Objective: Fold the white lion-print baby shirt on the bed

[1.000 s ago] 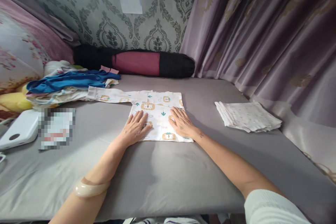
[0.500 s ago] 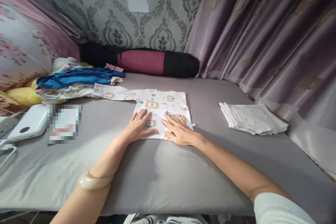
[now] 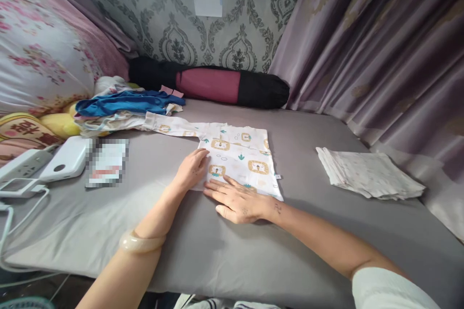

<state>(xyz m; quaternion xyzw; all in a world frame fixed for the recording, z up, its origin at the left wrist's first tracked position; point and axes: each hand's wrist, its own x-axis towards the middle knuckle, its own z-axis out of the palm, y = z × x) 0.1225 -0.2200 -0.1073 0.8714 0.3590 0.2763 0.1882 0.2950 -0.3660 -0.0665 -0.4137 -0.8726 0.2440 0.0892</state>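
Note:
A small white long-sleeved garment [image 3: 235, 145] with tan lion faces and green leaf prints lies spread on the grey sheet. One sleeve stretches out to the left; at the right, a little tag sticks out of the side edge. My left hand [image 3: 193, 169], a pale bangle [image 3: 142, 242] on its wrist, rests along the garment's left edge, fingers close together and slightly bent, thumb hidden. Palm down, my right hand [image 3: 237, 200] lies across the lower edge with its fingers stretched out to the left. Neither hand visibly lifts the cloth.
Folded pale cloths [image 3: 369, 174] lie at the right. Rumpled clothes, a blue one [image 3: 126, 102] on top, are heaped at the back left. A black and maroon roll [image 3: 208, 84] lies along the wall. Nearer left are a white power bank [image 3: 67, 159], a power strip [image 3: 27, 164] and cables.
My right hand has slid left and toward me, to the garment's lower edge. My left hand has drawn its fingers together at the left edge. The view has turned slightly left.

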